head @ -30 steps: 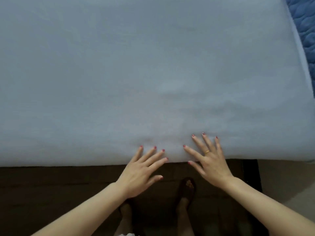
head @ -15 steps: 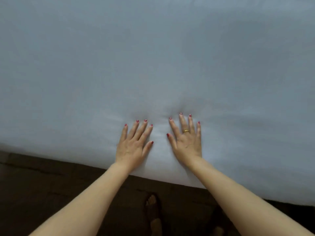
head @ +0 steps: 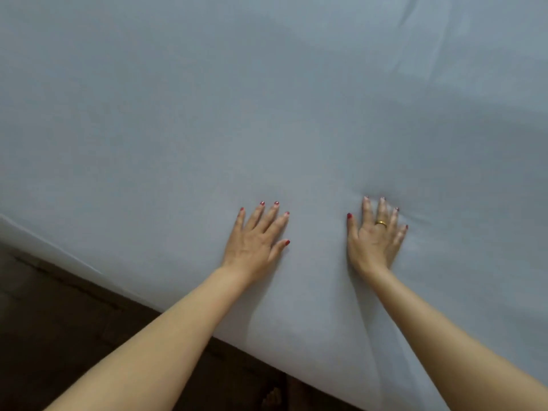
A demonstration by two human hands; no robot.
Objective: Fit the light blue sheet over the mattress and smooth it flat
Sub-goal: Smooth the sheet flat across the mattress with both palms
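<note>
The light blue sheet point(head: 207, 114) covers the mattress and fills most of the head view. My left hand point(head: 255, 241) lies flat on the sheet, palm down, fingers straight and slightly spread. To its right, my right hand point(head: 375, 235), with a gold ring, also presses flat on the sheet; small wrinkles fan out from its fingertips. A faint crease runs across the sheet at the upper right. The mattress itself is hidden under the sheet.
The bed's near edge point(head: 89, 271) runs diagonally from the left down to the bottom middle. Below it lies a dark brown floor point(head: 59, 336). A foot point(head: 272, 398) shows at the bottom edge.
Both hands have slid from the bed's edge farther onto the sheet and spread apart. The view has tilted, so the bed edge now slants.
</note>
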